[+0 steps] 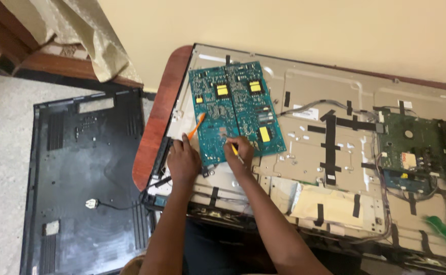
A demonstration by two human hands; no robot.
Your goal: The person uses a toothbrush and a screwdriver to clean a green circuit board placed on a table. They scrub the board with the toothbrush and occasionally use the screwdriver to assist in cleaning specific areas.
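- We are looking down at an opened flat-screen television lying face down on a reddish wooden tabletop, its metal back exposed.
- Our left hand is gripping an orange-handled tool, its fingers closed around it, with the handle pointing up over the left edge of the teal circuit board.
- Our right hand is pinching a thin yellow-handled tool and resting on the lower part of that same board.
- The board is lying on the left part of the metal chassis, near the tabletop's left edge.
- A darker green board is sitting well apart at the right, with black tape strips between.
- The black plastic back cover is lying on the floor at the left.
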